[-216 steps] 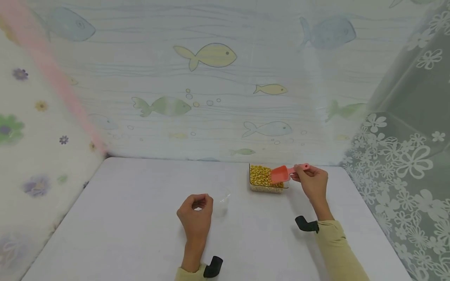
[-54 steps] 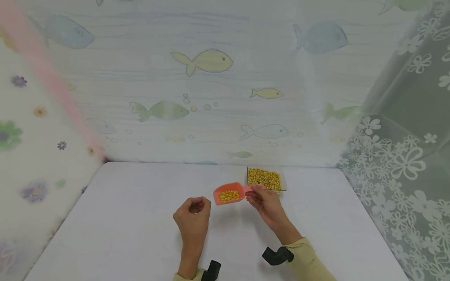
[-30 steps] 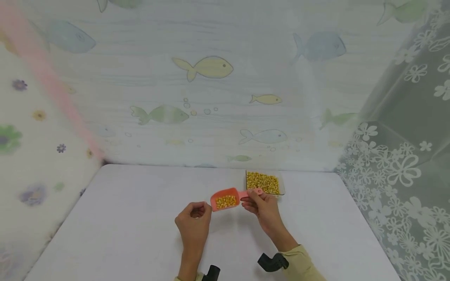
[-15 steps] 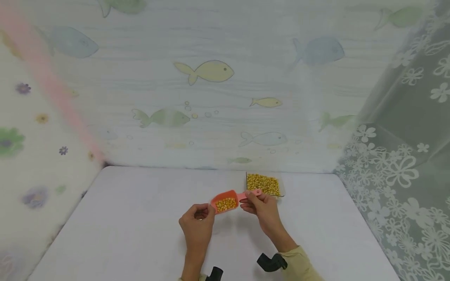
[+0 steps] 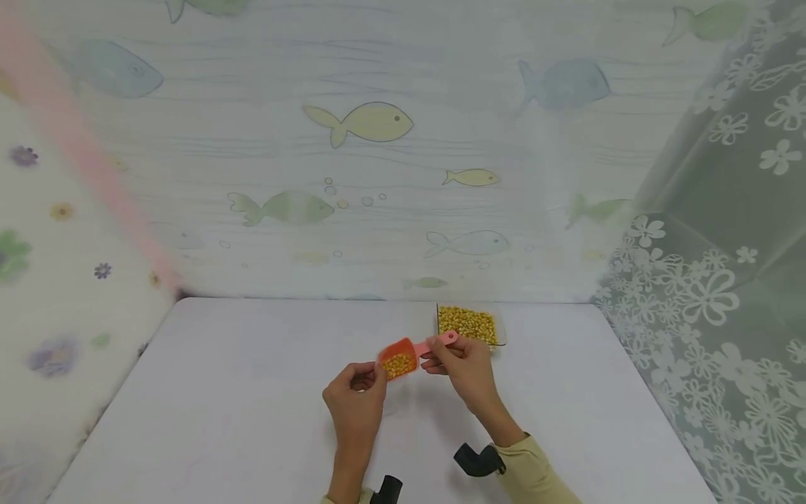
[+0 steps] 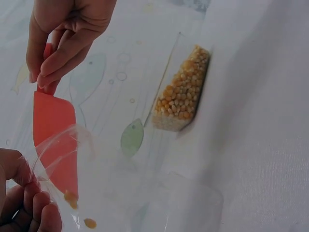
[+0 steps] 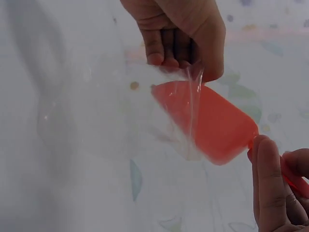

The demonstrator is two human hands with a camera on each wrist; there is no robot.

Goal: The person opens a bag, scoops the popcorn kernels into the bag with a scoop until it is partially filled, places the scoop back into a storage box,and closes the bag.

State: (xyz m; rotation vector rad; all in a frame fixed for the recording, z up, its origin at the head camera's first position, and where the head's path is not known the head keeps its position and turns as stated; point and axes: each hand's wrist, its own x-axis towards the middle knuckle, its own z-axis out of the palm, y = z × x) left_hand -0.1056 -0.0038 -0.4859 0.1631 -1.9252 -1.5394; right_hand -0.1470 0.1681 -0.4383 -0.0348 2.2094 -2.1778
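My right hand (image 5: 469, 371) pinches the handle of a small red-pink scoop (image 5: 395, 348) between thumb and fingers. Yellow corn kernels (image 5: 399, 365) lie in its bowl, which tilts down to the left. With thumb and fingertips my left hand (image 5: 355, 402) pinches the mouth edge of a clear plastic bag (image 6: 106, 166). In both wrist views the scoop's tip is inside the bag's mouth. A loose kernel (image 6: 90, 223) drops below the tip in the left wrist view, another at the lip. The head view barely shows the transparent bag.
A clear rectangular container (image 5: 502, 330) of corn kernels stands near the table's back edge, just behind my right hand. The white table (image 5: 239, 392) meets a fish-print curtain (image 5: 378, 231) at the back. Dark curved mounts (image 5: 478, 460) sit at both wrists.
Earlier the scoop dipped into the corn container. My right hand has brought it left, loaded with kernels, to the bag, and its bowl now tips further down. The left hand keeps its pinch.
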